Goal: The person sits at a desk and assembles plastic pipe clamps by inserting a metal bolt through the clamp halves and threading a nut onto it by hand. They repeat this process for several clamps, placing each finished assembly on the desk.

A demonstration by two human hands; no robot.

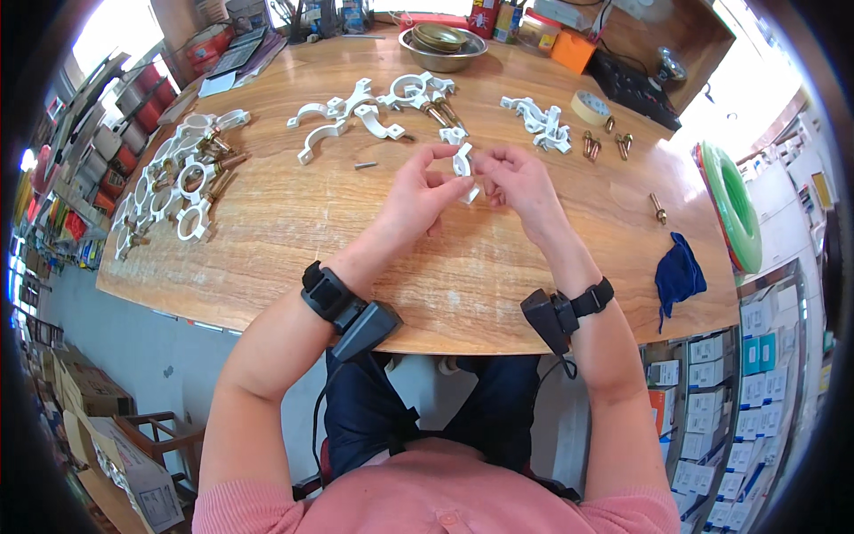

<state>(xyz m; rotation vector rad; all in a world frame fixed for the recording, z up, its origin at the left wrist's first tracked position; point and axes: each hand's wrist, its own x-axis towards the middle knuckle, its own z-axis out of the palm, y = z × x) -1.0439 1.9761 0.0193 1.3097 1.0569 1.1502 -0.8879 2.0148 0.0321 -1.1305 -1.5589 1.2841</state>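
Over the middle of the table, my left hand (418,194) pinches a white plastic pipe clamp (462,160) between thumb and fingers. Close on its right side, my right hand (527,185) has its fingertips drawn together; whatever they grip is too small to make out. A loose metal screw (366,165) lies left of my left hand. Beyond the hands are curved white clamp halves (322,138) and a ring-shaped clamp (409,89) beside brass-coloured anchor bolts (436,114). Smaller white clamp pieces (538,125) are heaped to the far right of my hands.
At left lies a pile of ring clamps (193,181) with bolts. Rightward are a tape roll (590,107), several anchor bolts (657,208), a dark blue pouch (680,274) and green coiled hose (732,209). A metal bowl (442,59) and orange box (573,53) stand at the back.
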